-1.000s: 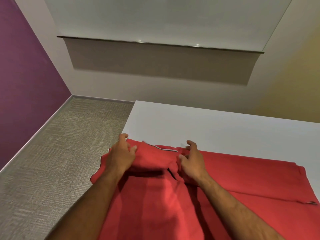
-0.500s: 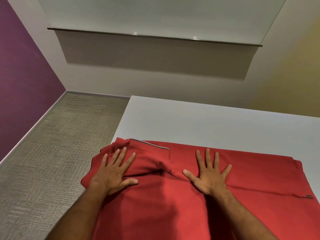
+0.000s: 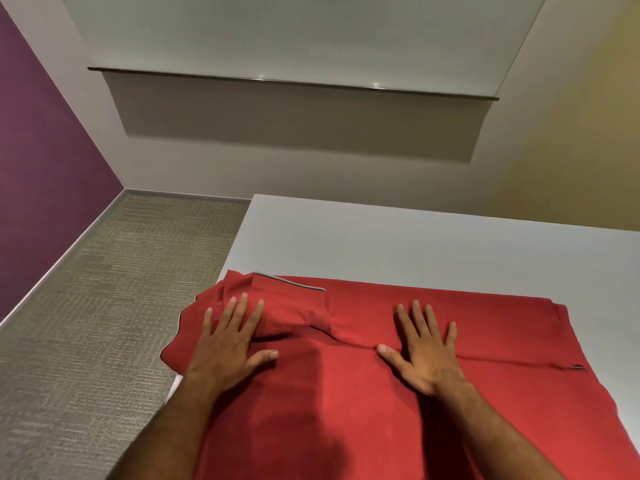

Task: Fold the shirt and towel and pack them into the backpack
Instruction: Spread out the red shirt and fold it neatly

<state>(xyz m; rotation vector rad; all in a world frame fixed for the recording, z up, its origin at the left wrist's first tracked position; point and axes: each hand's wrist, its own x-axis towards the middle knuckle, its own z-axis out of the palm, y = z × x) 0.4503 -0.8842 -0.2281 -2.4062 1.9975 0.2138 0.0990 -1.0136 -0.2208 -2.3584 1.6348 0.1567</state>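
A red shirt (image 3: 346, 403) lies spread over the near part of the white table (image 3: 415, 244), its collar with a grey trim folded at the upper left and one edge hanging over the table's left side. My left hand (image 3: 228, 344) presses flat on the collar area with fingers spread. My right hand (image 3: 424, 348) lies flat on the shirt further right, fingers straight. Neither a towel nor a backpack is in view.
The table's left edge drops to a grey-brown carpet (image 3: 104, 306). A purple wall (image 3: 41, 168) stands at the left, and a white board with a metal ledge (image 3: 294, 83) hangs on the far wall.
Both hands let go of the bunched collar fabric and flattened onto the shirt with fingers spread. My right hand slid to the right, smoothing the cloth.
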